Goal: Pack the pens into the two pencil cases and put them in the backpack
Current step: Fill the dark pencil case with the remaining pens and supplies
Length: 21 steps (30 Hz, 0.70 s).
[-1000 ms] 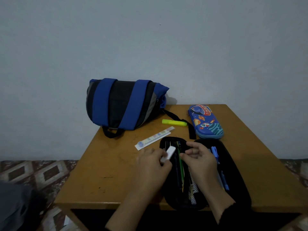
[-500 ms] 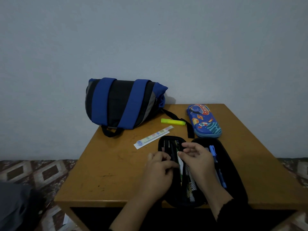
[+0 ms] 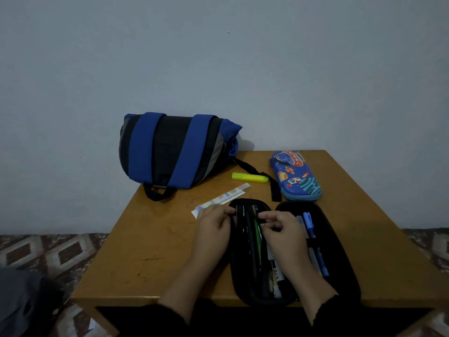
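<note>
The white eraser that the left hand (image 3: 213, 226) carried a second ago is gone from its fingers, and both hands have drawn apart to the two edges of the mesh pocket in the left half of the black pencil case (image 3: 340, 239). The left hand now has its fingers curled in, its fingertips pinching the case's left edge near the far end. The right hand (image 3: 283, 231) lies across the middle of the case, fingers bent, thumb and forefinger pinching the right edge of the same pocket.

Between the two hands run several pens under the mesh, among them a green pen (image 3: 257, 235) and darker ones beside it. Just right of the right hand, in the other half of the open case, lie blue pens (image 3: 309, 226) with a grey one next to them.

Just beyond the left hand, partly under its knuckles, lies a pale ruler (image 3: 227, 195). Farther out from the hands sits a yellow highlighter (image 3: 250, 177), and to its right the closed blue pencil case (image 3: 295, 176) with its space print. Beyond the left hand, at the far corner of the wooden table (image 3: 150, 251), lies the blue and black backpack (image 3: 175, 149), one black strap (image 3: 274, 188) trailing toward the blue case.
</note>
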{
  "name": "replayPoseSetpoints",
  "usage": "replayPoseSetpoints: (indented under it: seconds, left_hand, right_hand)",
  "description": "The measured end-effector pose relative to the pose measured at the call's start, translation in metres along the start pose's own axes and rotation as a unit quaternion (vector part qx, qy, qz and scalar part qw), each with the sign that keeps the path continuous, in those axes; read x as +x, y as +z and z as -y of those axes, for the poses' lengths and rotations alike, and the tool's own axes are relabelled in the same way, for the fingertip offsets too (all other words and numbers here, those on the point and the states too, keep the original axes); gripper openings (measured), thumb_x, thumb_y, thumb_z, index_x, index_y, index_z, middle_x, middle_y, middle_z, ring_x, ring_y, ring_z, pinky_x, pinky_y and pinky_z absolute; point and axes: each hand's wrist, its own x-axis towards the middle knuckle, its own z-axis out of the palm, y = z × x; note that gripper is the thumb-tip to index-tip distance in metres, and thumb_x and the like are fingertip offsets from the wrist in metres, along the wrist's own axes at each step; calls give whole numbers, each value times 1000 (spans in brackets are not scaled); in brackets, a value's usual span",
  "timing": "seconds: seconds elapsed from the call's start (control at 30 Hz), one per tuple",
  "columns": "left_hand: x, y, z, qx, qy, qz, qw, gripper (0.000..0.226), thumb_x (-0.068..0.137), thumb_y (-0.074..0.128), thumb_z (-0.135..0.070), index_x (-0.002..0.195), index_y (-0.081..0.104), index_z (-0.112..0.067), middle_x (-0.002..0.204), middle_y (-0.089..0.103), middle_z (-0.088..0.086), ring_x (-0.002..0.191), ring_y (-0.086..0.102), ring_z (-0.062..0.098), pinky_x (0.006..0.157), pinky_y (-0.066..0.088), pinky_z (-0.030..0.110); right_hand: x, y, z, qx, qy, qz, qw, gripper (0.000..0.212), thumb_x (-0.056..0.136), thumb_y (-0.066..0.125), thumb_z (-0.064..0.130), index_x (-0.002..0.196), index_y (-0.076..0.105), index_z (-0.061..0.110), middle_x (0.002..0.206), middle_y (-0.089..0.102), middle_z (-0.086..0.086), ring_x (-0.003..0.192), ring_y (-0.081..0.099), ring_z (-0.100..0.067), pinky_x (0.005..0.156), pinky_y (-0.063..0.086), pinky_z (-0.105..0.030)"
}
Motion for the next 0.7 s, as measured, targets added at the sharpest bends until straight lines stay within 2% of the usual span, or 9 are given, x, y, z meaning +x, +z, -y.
replayPoseSetpoints:
  seconds: [0.13,0.3,0.43,0.53,0.6,0.7]
  left_hand:
    - [45,1,6,70,-11,32,997,30,97,49,-15,123,63,-19,124,60,-3,114,48,7,93,36,20]
    - [86,12,8,112,0,95,989,35,98,45,-9,132,55,-12,136,55,6,125,48,19,96,36,24]
    - [111,27,13,149,-8,136,979,44,100,41,-8,143,41,-11,151,37,9,139,34,23,111,28,33]
    - [127,34,17,179,10,151,972,47,98,40,-2,145,37,-7,156,26,12,145,21,25,116,21,33]
    - [135,39,19,207,24,170,963,50,96,42,1,145,34,-7,158,19,12,147,14,24,119,20,39]
    - [144,45,23,279,42,209,936,54,99,41,-7,150,25,-11,161,10,8,148,6,24,118,17,46]
  right_hand:
    - [1,1,0,-26,-13,7,1000,26,87,58,2,88,67,26,98,54,10,90,55,-2,70,43,-12]
    - [3,4,0,-67,-23,26,997,14,90,60,15,89,70,25,98,51,14,93,52,1,73,39,-8]
    - [3,5,-1,-90,-29,36,995,13,88,61,15,88,70,25,96,48,17,93,50,3,68,37,-6]
    - [3,5,-1,-89,-24,40,995,14,88,61,15,85,70,26,96,48,17,94,50,3,67,37,-6]
    - [3,4,-1,-90,-25,41,995,16,88,62,14,84,69,27,96,47,18,94,49,5,66,38,-5]
    - [3,4,0,-88,-25,46,995,17,88,62,14,82,68,29,95,48,18,93,49,6,67,38,-4]
